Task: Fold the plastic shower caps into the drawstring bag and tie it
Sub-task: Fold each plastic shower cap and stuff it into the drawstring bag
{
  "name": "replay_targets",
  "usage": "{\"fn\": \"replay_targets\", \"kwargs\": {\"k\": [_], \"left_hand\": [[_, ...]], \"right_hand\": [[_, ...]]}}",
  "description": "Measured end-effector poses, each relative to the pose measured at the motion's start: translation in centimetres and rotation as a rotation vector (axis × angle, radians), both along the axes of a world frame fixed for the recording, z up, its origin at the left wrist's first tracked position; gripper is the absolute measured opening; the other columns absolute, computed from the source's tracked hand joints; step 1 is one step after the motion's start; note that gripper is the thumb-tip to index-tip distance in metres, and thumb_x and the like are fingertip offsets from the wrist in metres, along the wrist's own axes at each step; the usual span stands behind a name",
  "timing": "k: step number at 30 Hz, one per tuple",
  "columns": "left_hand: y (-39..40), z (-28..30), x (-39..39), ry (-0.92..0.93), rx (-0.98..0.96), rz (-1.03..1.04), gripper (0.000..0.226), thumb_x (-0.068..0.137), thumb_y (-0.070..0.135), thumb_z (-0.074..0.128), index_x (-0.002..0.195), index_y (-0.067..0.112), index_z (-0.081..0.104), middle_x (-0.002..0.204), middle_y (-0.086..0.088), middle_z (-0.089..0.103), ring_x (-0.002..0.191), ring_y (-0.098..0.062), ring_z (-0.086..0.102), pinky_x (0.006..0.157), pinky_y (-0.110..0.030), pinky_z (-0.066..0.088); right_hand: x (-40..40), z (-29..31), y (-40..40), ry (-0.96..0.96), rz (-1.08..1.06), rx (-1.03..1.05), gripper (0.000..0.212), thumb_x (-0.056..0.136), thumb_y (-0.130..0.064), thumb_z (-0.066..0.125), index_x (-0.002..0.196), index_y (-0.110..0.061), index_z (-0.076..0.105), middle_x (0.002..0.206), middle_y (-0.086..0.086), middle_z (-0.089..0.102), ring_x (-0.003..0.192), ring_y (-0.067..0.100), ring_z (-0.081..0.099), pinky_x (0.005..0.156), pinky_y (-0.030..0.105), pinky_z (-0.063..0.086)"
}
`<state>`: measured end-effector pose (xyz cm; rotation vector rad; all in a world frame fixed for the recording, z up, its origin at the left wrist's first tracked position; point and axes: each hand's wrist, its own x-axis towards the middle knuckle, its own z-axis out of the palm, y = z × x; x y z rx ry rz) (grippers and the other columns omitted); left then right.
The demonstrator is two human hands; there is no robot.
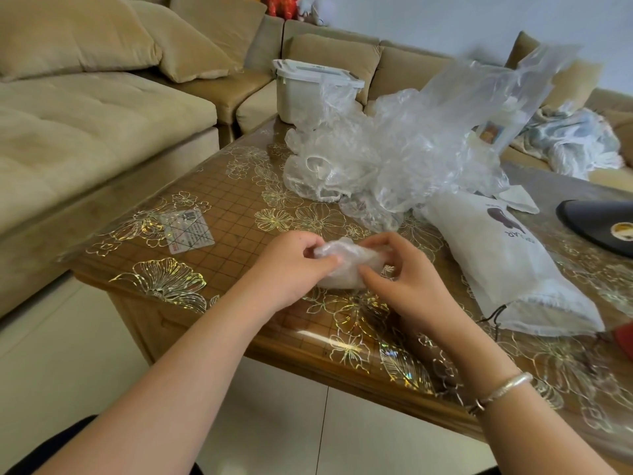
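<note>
A small, crumpled wad of clear plastic, a folded shower cap (346,264), is held just above the table (219,214) near its front edge. It is pinched from the left by the curled fingers and thumb of the left hand (291,269), and gripped on the right by the right hand (404,272), whose thumb is pressed on its lower edge and whose fingers are curled over its top.

Behind the hands, a loose heap of shower caps (376,159) is piled in the middle of the table, with a clear plastic bag (496,94) rising from it. To the right, the white drawstring bag (507,265) is laid flat, its gathered mouth and dark cord turned toward the front edge. A white lidded container (301,90) is seen behind the heap, and a card (190,231) lies to the left.

Bare tabletop is left between the card and the hands. A beige sofa (85,125) is set beyond the left edge.
</note>
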<state>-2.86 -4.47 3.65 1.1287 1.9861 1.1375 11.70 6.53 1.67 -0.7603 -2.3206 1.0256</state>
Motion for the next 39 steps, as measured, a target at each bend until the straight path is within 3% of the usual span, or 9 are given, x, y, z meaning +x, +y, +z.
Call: {"fn": "replay_targets", "kwargs": {"k": [5,9,13,16,20,23,28,31,39], "left_hand": [[0.7,-0.9,0.0,0.139,-0.014,0.186,0.013,0.090,0.020,0.065,0.102,0.015,0.063,0.103,-0.004,0.068,0.091,-0.019,0.064,0.070,-0.025,0.047],[0.9,-1.3,0.7,0.618,0.068,0.122,0.043,0.100,0.032,0.046,0.142,0.029,0.041,0.146,0.012,0.040,0.135,-0.015,0.032,0.110,-0.037,0.029],[1.4,-2.3,1.0,0.769,-0.130,-0.109,0.054,0.105,0.043,0.018,0.157,0.028,0.014,0.164,0.014,0.006,0.151,-0.018,-0.006,0.121,-0.043,0.007],[1.6,-3.4,0.4,0.778,-0.274,-0.156,0.059,0.104,0.047,0.011,0.158,0.025,0.001,0.164,0.011,-0.003,0.150,-0.022,-0.017,0.121,-0.045,0.001],[2.0,-3.5,-0.1,0.718,-0.329,-0.177,0.059,0.104,0.048,0.011,0.157,0.026,-0.002,0.164,0.011,-0.006,0.150,-0.021,-0.018,0.121,-0.046,-0.002],[2.1,-2.8,0.4,0.566,-0.239,-0.102,0.060,0.105,0.046,0.018,0.158,0.022,0.004,0.165,0.007,-0.001,0.152,-0.020,-0.006,0.121,-0.043,0.004],[1.6,0.0,1.8,0.083,0.095,0.159,0.052,0.099,0.038,0.052,0.145,0.020,0.037,0.136,0.008,0.046,0.120,-0.012,0.048,0.090,-0.019,0.044],[1.8,0.6,2.6,-0.344,0.179,0.133,0.034,0.091,0.029,0.067,0.123,0.024,0.055,0.121,0.009,0.060,0.109,-0.012,0.059,0.094,-0.032,0.050],[3.6,1.3,8.6,-0.320,0.256,0.041,0.026,0.089,0.018,0.069,0.113,0.024,0.060,0.107,0.011,0.067,0.102,-0.004,0.063,0.075,-0.013,0.050]], "right_hand": [[-1.2,-0.2,0.3,0.093,-0.149,-0.149,0.015,0.090,-0.025,0.069,0.099,-0.024,0.057,0.083,0.011,0.072,0.077,0.027,0.068,0.077,0.041,0.054],[-2.4,-0.9,0.7,0.061,-0.197,-0.102,0.007,0.091,-0.026,0.067,0.090,-0.024,0.061,0.078,0.007,0.070,0.074,0.025,0.066,0.070,0.036,0.053],[-3.2,-2.0,1.5,-0.056,-0.247,0.100,0.008,0.089,-0.028,0.067,0.088,-0.022,0.063,0.084,-0.005,0.061,0.074,0.007,0.054,0.062,0.013,0.038],[-3.7,-2.6,1.8,-0.136,-0.275,0.165,0.014,0.088,-0.035,0.067,0.094,-0.023,0.061,0.098,-0.002,0.056,0.092,0.014,0.052,0.077,0.024,0.042],[-4.0,-2.5,1.9,-0.206,-0.289,0.166,0.020,0.088,-0.036,0.066,0.100,-0.020,0.063,0.107,0.003,0.057,0.103,0.022,0.053,0.093,0.038,0.046],[-3.7,-1.8,1.8,-0.155,-0.258,0.070,0.012,0.089,-0.028,0.066,0.094,-0.017,0.065,0.096,0.001,0.062,0.087,0.021,0.061,0.075,0.029,0.052],[-0.6,1.3,0.6,0.236,-0.246,-0.327,0.016,0.092,-0.023,0.067,0.098,-0.009,0.063,0.088,0.006,0.068,0.066,0.008,0.059,0.057,0.015,0.047],[2.0,2.7,-0.1,0.364,-0.242,-0.408,0.013,0.092,-0.021,0.066,0.102,-0.013,0.060,0.088,0.006,0.071,0.063,0.005,0.062,0.059,0.019,0.049],[9.4,4.3,-0.9,0.285,-0.050,-0.206,0.034,0.096,-0.001,0.055,0.115,-0.028,0.047,0.098,0.005,0.067,0.070,0.014,0.067,0.056,0.023,0.052]]}}
